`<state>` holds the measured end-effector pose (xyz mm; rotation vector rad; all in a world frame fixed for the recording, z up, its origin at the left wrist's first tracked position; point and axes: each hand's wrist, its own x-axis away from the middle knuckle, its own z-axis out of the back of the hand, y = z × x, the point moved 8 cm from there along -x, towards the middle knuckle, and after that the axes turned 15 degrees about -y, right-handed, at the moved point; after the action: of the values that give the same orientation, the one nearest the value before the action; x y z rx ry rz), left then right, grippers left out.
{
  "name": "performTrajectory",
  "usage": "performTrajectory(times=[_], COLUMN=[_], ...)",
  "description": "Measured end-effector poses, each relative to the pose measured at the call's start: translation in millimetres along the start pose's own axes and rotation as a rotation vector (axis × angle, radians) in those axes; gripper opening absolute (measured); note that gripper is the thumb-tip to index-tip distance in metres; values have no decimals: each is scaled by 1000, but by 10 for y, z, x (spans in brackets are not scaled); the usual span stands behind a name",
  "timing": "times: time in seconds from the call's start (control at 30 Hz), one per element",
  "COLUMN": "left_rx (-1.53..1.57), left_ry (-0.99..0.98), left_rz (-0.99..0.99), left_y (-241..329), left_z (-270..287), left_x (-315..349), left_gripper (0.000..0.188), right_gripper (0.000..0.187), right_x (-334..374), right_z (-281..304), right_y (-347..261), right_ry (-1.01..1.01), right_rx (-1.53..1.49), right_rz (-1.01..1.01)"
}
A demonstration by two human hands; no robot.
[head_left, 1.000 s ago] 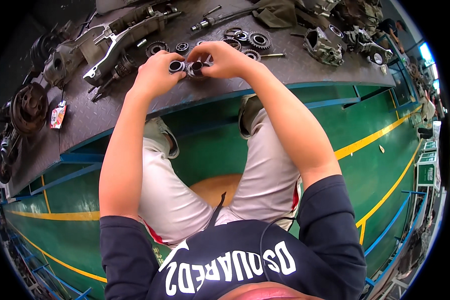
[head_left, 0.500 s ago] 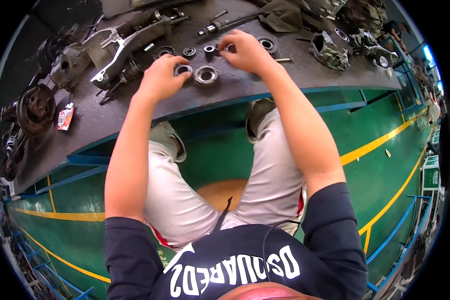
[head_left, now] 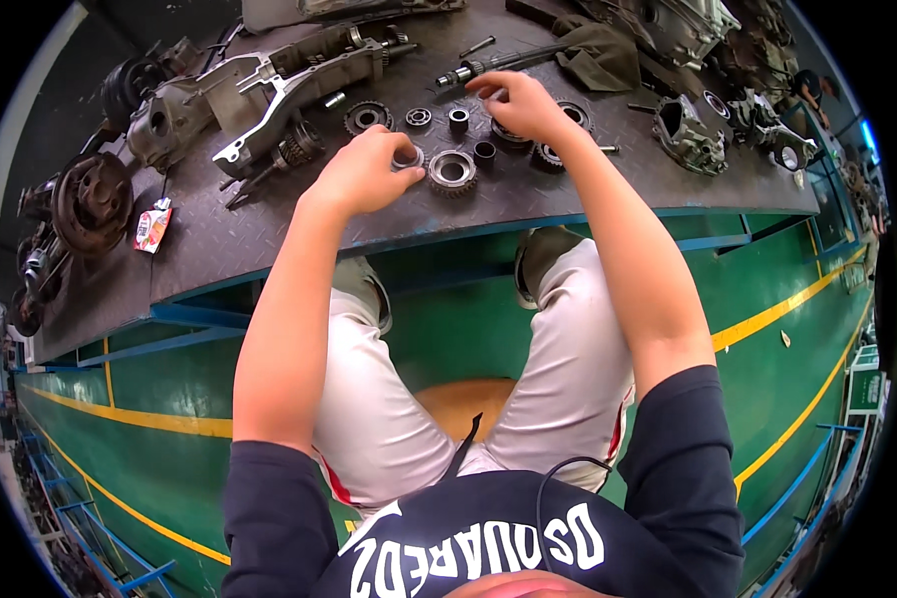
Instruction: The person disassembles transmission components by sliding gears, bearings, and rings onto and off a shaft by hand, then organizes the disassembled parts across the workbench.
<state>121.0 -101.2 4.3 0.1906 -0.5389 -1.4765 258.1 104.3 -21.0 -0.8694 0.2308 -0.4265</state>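
My left hand (head_left: 367, 169) is closed, thumb and fingers around a metal ring (head_left: 410, 157) low over the workbench. Just right of it lies a toothed gear ring (head_left: 452, 171). My right hand (head_left: 521, 105) is above a gear (head_left: 508, 132) it partly covers, its index finger stretched out and no part visible in its grip. Between the hands stand a bright bushing (head_left: 458, 120) and a small dark sleeve (head_left: 483, 151). A ball bearing (head_left: 419, 118) and a larger gear (head_left: 368, 117) lie beyond my left hand. Under my right wrist another gear (head_left: 547, 156) shows.
An opened gearbox housing (head_left: 239, 95) and a geared shaft (head_left: 294, 149) lie left. A long shaft (head_left: 498, 64) and cloth (head_left: 600, 58) lie beyond my hands. Another casing (head_left: 690, 135) is right; a rusty drum (head_left: 92, 204) and red-white packet (head_left: 152, 227) are far left.
The whole view has shifted, moving the bench down and right. My right hand has drawn slightly away from the bushing; the dark sleeve now stands in plain view. My left hand keeps the ring.
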Motion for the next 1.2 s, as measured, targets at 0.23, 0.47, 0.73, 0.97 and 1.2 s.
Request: performTrajectory(times=[0.23, 0.47, 0.73, 0.97, 1.2], left_rx=[-72, -10, 34, 18, -104], left_ry=[-32, -116, -59, -126, 83], left_rz=[-34, -43, -29, 40, -51], left_y=[143, -51, 56, 76, -223], left_z=[-28, -50, 17, -62, 103], left_x=[53, 290, 342, 353, 120], left_gripper=[49, 50, 48, 50, 35], right_gripper=[43, 30, 36, 47, 53], right_x=[115, 128, 468, 619, 1038], right_z=[912, 578, 657, 646, 743], right_y=[515, 430, 179, 496, 640], right_ry=[403, -89, 243, 211, 178], right_rx=[-246, 134, 700, 653, 310], right_rz=[-103, -161, 27, -210, -206])
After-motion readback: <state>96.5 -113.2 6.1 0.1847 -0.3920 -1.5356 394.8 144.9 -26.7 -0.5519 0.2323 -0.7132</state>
